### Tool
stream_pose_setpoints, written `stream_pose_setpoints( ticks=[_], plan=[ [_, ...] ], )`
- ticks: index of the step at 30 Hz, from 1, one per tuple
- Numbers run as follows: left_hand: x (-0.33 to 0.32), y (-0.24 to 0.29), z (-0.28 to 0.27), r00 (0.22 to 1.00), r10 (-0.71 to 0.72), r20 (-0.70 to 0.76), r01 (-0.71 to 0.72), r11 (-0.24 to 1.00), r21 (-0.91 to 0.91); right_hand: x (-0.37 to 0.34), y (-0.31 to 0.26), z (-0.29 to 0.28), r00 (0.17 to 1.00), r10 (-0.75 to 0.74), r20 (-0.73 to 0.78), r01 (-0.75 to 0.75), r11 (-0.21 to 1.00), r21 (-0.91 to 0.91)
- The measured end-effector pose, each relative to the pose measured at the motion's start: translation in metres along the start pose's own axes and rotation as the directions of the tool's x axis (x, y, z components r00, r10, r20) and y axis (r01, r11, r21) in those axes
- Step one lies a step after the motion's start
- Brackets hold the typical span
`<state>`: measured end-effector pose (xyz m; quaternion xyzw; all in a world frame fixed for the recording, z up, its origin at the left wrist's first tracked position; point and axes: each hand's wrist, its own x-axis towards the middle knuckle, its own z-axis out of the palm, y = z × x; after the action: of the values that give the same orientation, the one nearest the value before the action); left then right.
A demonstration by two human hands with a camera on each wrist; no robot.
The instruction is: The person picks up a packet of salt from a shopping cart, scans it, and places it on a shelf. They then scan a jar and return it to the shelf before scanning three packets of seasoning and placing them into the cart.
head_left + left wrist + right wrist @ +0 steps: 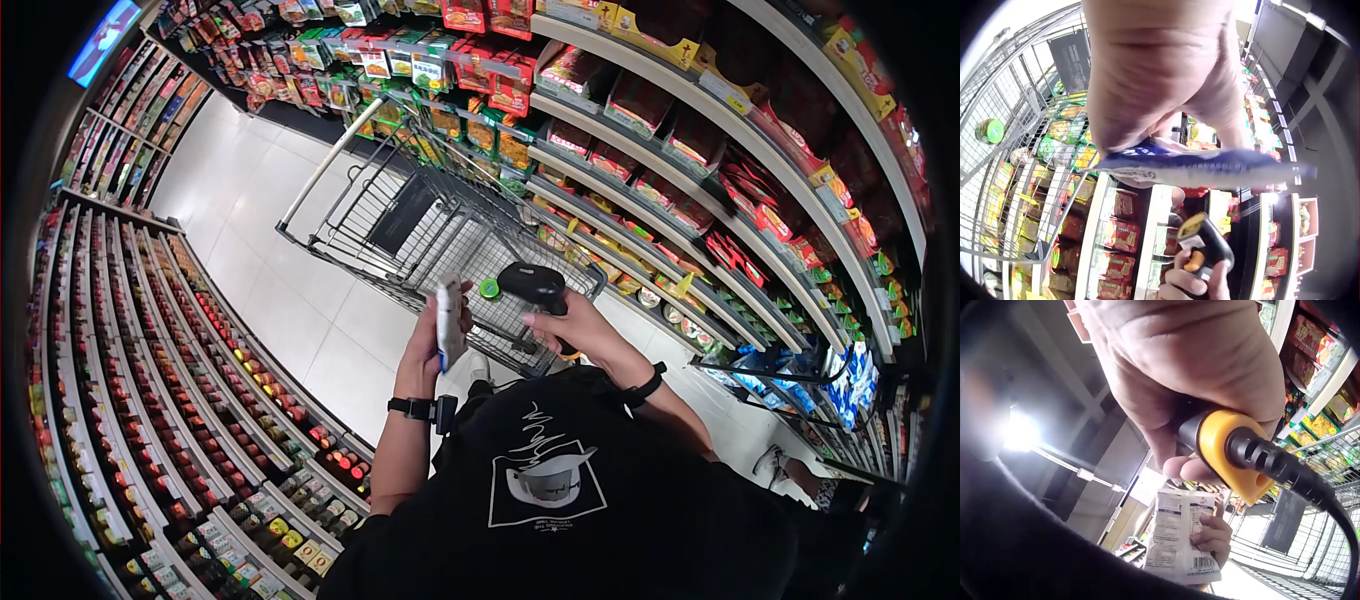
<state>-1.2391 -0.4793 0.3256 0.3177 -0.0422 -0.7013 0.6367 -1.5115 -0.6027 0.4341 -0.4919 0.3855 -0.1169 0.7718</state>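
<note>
My left hand grips a flat white packet with blue edging, held on edge in the head view. In the right wrist view the back of the packet shows printed text and a barcode near its lower corner. My right hand holds a black handheld barcode scanner by its handle, the head tilted toward the packet with a gap between them. An orange trigger shows by the fingers in the left wrist view. A black cable leaves the yellow handle end.
A wire shopping cart stands just ahead, below both hands, with a green-lidded jar inside. Shelves of packaged food curve along the right. More shelves with jars line the left, beyond the tiled floor.
</note>
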Motion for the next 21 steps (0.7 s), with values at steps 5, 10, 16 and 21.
stream_pose_setpoints(
  ticks=[5,10,16,21],
  plan=[
    [-0.006,-0.005,0.024,0.991,-0.017,-0.133,0.038,0.987,0.157,0.015,0.021,-0.002,0.994,-0.029,-0.101,0.043,0.990,0.138],
    [-0.004,-0.009,0.026,0.999,-0.022,-0.037,0.024,0.998,0.064,0.012,0.035,0.025,0.974,-0.021,-0.226,0.045,0.993,0.105],
    [-0.025,0.002,0.027,0.981,-0.136,0.141,0.104,0.971,0.216,-0.001,0.076,0.064,0.907,-0.043,-0.420,0.088,0.992,0.089],
    [-0.033,-0.007,0.028,0.940,-0.316,0.127,0.252,0.896,0.366,-0.030,0.111,0.097,0.754,-0.096,-0.650,0.201,0.975,0.090]
  ],
)
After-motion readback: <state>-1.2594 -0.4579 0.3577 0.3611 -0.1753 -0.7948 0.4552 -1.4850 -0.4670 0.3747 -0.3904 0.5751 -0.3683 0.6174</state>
